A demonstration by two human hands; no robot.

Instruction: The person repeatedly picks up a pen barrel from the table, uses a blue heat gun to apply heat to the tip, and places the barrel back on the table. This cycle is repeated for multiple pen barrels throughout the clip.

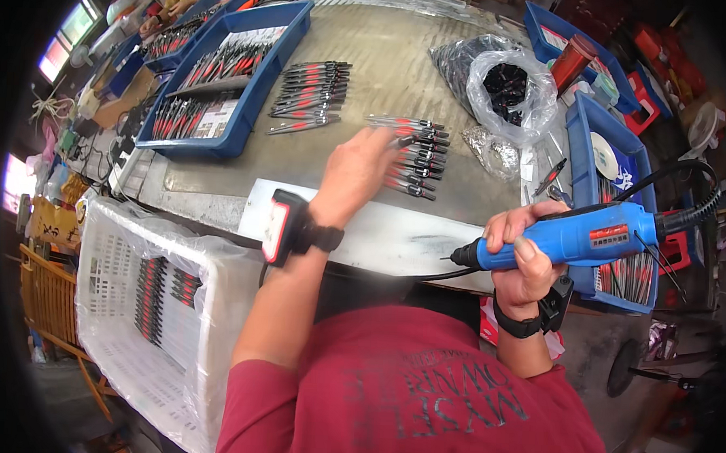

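Note:
My right hand (528, 246) is wrapped round a blue electric screwdriver (581, 238), its dark bit pointing left over a white board (363, 230) at the table's near edge. Slightly blurred, my left hand (357, 171) is closed at the near end of a pile of slim pen-shaped tools (418, 164) in grey, black and red. A dark tip of one such tool shows at its fingertips; the rest is hidden. Farther left on the table lies a second row of the same tools (312, 91).
Blue trays of pen-shaped tools stand at left (247, 100) and right (581, 147). A clear bag (539, 96) of black parts sits at the back right, near a red cylinder (574, 62). A white plastic crate (204, 333) is at my left. The screwdriver's cable (682, 165) loops right.

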